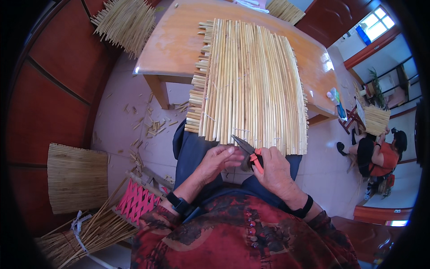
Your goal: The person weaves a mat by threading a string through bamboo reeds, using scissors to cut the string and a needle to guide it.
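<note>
The right grip (275, 174) wraps orange-handled pliers (254, 157) at the near edge of the stick mat (253, 87), which runs ahead over the glossy worktop (174, 42). The left grip (216, 164) beside them is half-curled, any hold impossible to tell; leftward, stubs (153, 127) litter the tiled floor (130, 92), rightward a person (384, 162) sits.

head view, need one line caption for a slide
Right hand holding an orange-handled tool at the near edge of a stick mat
</note>
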Tool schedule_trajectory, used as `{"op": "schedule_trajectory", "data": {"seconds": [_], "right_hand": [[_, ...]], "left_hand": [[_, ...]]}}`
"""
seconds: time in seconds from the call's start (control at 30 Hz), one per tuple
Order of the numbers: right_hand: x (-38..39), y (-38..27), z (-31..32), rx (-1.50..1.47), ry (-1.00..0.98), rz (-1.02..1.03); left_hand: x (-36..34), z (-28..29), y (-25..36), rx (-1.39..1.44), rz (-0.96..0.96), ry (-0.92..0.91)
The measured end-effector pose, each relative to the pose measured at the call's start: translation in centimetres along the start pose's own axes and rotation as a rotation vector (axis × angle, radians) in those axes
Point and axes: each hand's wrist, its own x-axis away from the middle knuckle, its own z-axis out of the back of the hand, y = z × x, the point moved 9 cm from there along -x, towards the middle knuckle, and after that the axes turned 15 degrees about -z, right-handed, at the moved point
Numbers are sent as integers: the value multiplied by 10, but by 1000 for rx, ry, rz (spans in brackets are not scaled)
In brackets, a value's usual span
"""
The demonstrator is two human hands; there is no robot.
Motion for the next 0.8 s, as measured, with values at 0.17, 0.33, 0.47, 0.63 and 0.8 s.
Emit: {"op": "schedule_trajectory", "data": {"seconds": [0.17,0.33,0.47,0.63,0.8], "right_hand": [[-1,0,-1,-1,15,12],[-1,4,-3,-24,37,5],[0,8,-3,-65,49,10],[0,7,4,-165,22,-28],[-6,5,14,-148,6,-9]], "left_hand": [[-14,1,6,-43,-33,58],[-17,1,8,-30,-109,99],[-16,3,13,-85,-120,119],[-19,17,-4,-182,-40,76],[-21,13,1,-195,-118,79]]}}
